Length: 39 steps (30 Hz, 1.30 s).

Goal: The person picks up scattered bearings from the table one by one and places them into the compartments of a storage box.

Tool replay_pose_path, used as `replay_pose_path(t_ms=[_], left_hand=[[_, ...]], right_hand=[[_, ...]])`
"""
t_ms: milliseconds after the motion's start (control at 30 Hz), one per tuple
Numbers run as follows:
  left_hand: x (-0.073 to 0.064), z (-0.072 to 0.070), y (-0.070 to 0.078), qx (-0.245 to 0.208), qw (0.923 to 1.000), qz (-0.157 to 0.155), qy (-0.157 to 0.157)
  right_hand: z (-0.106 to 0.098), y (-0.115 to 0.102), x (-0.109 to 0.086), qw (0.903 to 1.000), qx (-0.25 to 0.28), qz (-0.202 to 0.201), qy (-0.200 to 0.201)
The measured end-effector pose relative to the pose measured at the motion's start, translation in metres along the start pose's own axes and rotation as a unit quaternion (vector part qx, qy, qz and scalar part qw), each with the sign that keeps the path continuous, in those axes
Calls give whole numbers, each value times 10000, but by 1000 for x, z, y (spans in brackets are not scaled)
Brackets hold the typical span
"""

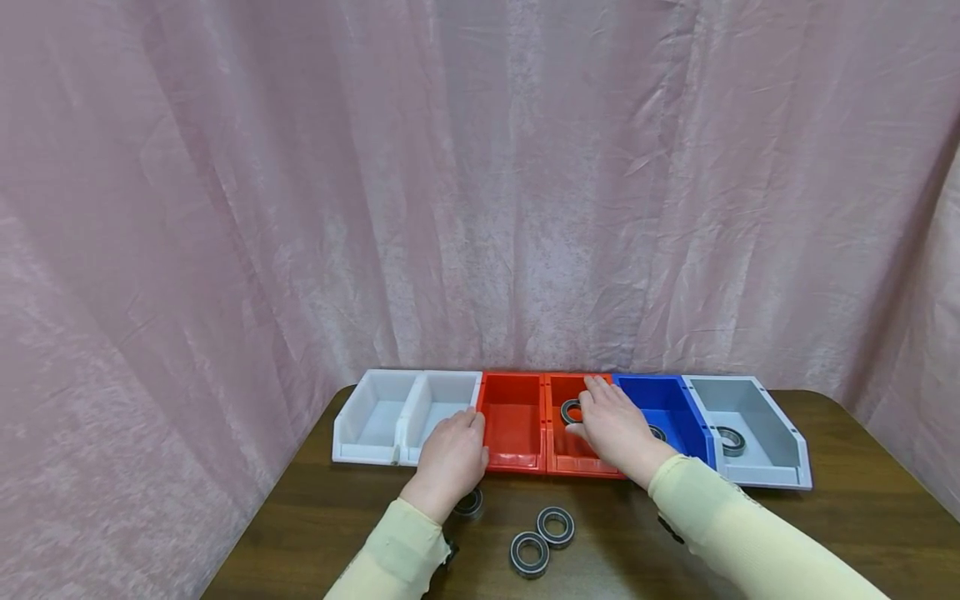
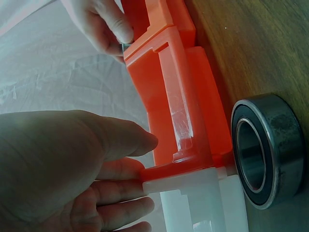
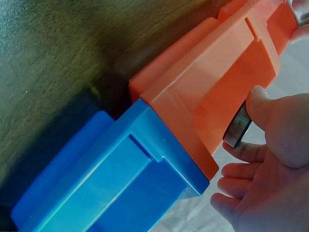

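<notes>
My right hand (image 1: 618,429) pinches a ball bearing (image 3: 237,127) between thumb and fingertip, over the right-hand red bin (image 1: 581,467). In the right wrist view the bearing is seen edge-on, while the other fingers spread loosely. My left hand (image 1: 453,450) holds nothing and has its fingers extended at the wall between the other red bin (image 1: 513,417) and a white bin (image 1: 446,400). Close below that hand, another bearing (image 2: 287,145) lies on the table, partly covered by the wrist in the head view.
Two touching bearings (image 1: 530,569) lie on the wooden table (image 1: 600,558) in front. Right of the red bins, the blue bin (image 1: 652,392) and grey bin (image 1: 738,396) each contain a bearing. A second white bin (image 1: 378,408) ends the row at left. A pink curtain (image 1: 480,183) hangs behind.
</notes>
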State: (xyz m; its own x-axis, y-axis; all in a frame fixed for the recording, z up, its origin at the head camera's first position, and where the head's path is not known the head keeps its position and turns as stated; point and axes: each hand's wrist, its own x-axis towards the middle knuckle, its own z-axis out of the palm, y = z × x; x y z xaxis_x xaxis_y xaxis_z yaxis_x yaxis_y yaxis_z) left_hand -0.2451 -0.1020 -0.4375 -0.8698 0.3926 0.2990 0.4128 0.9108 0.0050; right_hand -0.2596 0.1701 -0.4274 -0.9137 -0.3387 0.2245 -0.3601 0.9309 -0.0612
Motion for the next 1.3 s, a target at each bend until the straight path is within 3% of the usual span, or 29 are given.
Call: replay_pose_path(t_ms=[400,1300], left_hand=[[0,-1,0,5,10000,14,-8],[0,-2,0,46,10000,7,-16]], right_hand=[[5,-2,6,9992,36,169,-351],[23,-1,11,9975,-169,333,-604]])
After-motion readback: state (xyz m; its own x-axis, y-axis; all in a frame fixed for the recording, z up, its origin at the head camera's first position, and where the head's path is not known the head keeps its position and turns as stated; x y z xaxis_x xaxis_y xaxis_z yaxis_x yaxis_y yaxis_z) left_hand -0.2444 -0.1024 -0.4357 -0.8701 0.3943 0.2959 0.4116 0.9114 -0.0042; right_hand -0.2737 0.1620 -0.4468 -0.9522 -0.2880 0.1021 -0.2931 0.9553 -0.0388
